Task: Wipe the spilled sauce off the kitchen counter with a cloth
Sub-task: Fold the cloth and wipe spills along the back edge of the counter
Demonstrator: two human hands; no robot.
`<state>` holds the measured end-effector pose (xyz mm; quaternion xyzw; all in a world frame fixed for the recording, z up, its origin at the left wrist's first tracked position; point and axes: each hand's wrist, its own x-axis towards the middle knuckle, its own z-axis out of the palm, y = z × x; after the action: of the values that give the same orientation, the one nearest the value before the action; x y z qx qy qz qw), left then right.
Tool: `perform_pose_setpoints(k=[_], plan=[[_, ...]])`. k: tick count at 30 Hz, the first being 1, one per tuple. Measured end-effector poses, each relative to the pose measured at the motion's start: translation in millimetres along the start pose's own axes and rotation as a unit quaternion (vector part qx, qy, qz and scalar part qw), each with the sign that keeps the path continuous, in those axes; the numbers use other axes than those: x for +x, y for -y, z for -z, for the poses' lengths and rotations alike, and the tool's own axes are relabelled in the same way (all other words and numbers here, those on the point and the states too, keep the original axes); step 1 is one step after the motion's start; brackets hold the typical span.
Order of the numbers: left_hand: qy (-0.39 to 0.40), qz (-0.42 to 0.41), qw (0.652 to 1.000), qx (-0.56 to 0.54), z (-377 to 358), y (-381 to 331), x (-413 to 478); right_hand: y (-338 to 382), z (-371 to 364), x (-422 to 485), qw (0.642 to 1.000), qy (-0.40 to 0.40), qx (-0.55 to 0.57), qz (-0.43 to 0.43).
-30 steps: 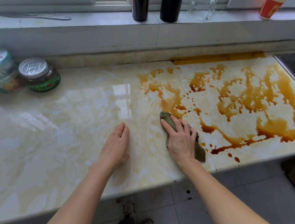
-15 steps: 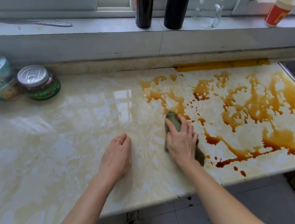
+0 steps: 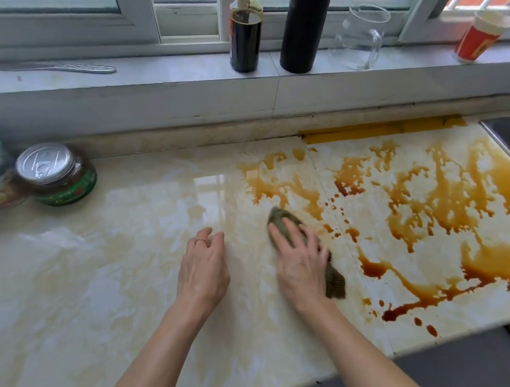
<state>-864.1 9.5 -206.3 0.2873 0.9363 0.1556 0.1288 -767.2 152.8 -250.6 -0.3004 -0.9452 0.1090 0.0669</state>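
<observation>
Marble surface point(image 3: 99, 293): brown sauce spill point(image 3: 496, 260) runs wide to the right of the cloth point(image 3: 335, 283); right hand point(image 3: 300, 261) flat, pressing the cloth, so nearer the spill; left hand point(image 3: 203, 270) left of cloth, loosely curled, empty

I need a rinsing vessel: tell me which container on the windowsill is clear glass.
The glass mug, with a handle, between the black cylinder and the red paper cup; the sauce bottle holds dark liquid.
</observation>
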Motion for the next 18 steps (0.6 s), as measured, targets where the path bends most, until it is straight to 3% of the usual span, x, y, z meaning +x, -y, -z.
perform_pose_setpoints(k=[4, 6, 10, 15, 18], plan=[[0.009, -0.009, 1.000, -0.012, -1.5, -0.1, 12.1, 19.3, -9.2, 5.6, 0.989, 0.045, -0.014, 0.137], [0.004, -0.010, 1.000, -0.026, -0.4, 1.2, 17.5, 7.2, -4.2, 28.2, 0.992, 0.058, -0.022, 0.111], [-0.002, 0.016, 0.998, -0.066, 6.1, 4.7, 26.0, -6.5, 4.5, 41.2, 0.999, 0.036, -0.015, -0.024], [0.001, 0.021, 0.998, -0.052, 4.6, 9.3, 37.1, 31.4, -9.1, 26.1, 0.990, 0.067, -0.002, 0.122], [-0.004, 0.025, 0.998, -0.050, 4.9, 8.2, 41.6, 29.4, -8.2, 51.3, 0.990, 0.069, -0.015, 0.120]])
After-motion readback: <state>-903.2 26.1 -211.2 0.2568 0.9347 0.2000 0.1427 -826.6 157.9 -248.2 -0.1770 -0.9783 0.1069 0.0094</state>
